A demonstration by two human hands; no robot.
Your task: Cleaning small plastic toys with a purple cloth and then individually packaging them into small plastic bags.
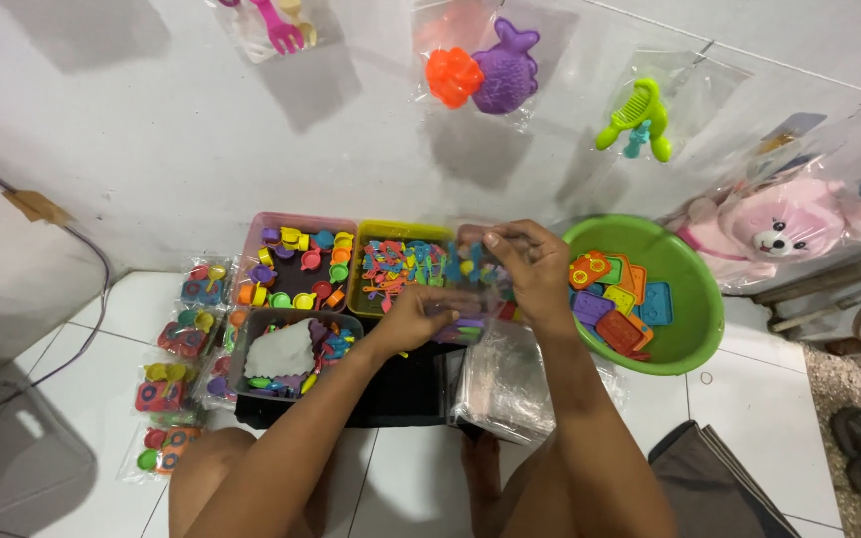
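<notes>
White floor tiles (710, 408) lie under my hands. Between them I hold a clear plastic bag of small coloured toys (470, 289): right hand (530, 264) pinches its top, left hand (421, 309) grips below, bag upright.

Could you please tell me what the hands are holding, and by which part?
A clear bag: right hand pinches its top edge, left hand grips its lower side.

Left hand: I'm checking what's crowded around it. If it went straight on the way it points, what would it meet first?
The left hand points up-right, at the clear plastic bag both hands hold. Beyond lies the right hand, though depth is unclear.
</notes>
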